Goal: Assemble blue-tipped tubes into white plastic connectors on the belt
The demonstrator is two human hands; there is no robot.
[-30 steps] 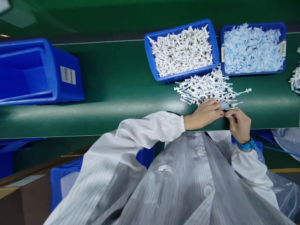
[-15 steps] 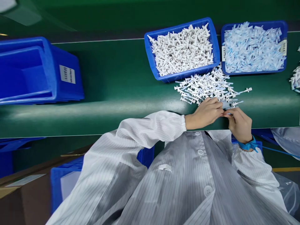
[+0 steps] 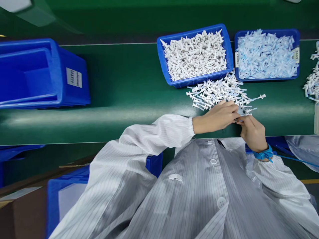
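Note:
My left hand reaches in from the left, its fingers bent and closed at the near edge of a loose pile of small parts. These parts are white plastic fittings with pale blue translucent sleeves. Wearing a blue wrist strap, my right hand pinches close against the left fingertips. Whatever is between the fingers is hidden and too small to name. Just beyond my fingertips lie a few white-and-blue pieces. Behind the pile stands a blue bin of white plastic fittings.
To its right is a second blue bin full of pale blue translucent sleeves. More white parts lie at the right edge. Stacked blue bins stand at the left of the green work surface. Below it are a cardboard box and a blue crate.
The view has shifted slightly. Both hands stay together at the pile's near edge, with only small finger movements; the left hand's fingers have turned a little.

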